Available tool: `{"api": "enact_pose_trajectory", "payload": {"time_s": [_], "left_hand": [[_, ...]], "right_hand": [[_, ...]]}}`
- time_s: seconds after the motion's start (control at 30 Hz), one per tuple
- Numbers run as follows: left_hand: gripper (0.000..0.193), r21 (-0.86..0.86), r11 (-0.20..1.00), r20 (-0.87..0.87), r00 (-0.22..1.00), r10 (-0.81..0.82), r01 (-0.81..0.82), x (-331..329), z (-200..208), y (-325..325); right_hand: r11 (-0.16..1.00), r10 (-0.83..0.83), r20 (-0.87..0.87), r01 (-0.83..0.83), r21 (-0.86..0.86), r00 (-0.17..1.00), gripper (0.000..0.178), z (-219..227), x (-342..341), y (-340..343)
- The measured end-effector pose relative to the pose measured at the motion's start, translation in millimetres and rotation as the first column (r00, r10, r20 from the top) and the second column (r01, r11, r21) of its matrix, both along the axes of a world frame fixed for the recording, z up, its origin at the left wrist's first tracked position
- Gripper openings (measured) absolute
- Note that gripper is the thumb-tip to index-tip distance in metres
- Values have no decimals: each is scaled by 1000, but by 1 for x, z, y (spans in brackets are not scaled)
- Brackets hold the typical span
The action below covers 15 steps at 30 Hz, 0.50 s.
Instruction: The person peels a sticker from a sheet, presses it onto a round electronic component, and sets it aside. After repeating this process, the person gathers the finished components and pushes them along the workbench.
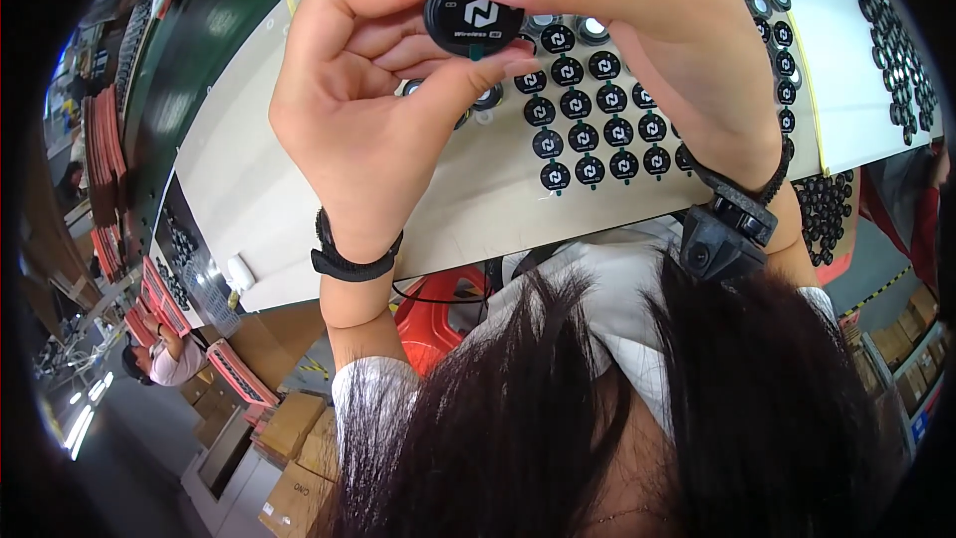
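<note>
Both hands are raised over the table around one round black disc (468, 28), which has a white emblem on its face and a small green tab at its lower edge. My left hand (363, 110) grips the disc from the left, its thumb at the bottom edge beside the tab. From the right, my right hand (667, 25) lays its thumb on the disc's upper edge; its other fingers are partly cut off by the frame's top. Below the right hand, several matching black discs (575, 103) lie in rows, emblems up, with green tabs showing.
The beige table (478, 214) curves toward me. More round parts (762, 2) sit beyond my right wrist, and dark parts (896, 60) fill a white surface at far right. A red stool (433, 314) stands below the table, cardboard boxes (294, 423) lower left. Another person (174, 359) is at left.
</note>
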<state>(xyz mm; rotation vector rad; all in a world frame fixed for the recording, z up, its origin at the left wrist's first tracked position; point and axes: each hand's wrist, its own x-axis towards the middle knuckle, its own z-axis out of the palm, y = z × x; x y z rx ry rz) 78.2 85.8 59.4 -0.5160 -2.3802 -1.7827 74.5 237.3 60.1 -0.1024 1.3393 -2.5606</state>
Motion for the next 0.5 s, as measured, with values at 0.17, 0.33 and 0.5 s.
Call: {"api": "enact_pose_trajectory", "payload": {"time_s": [0.17, 0.33, 0.5], "left_hand": [[36, -7, 998, -32, 997, 70, -70, 1, 1, 7], [37, 9, 994, -62, 992, 106, -106, 0, 0, 10], [38, -35, 979, 14, 980, 200, -199, -2, 3, 16]], "right_hand": [[995, -14, -35, 11, -98, 999, 20, -12, -2, -1], [981, -93, -50, 83, -176, 994, 21, -16, -2, -7], [985, -147, -664, 168, -32, 733, 21, -28, -13, -6]]}}
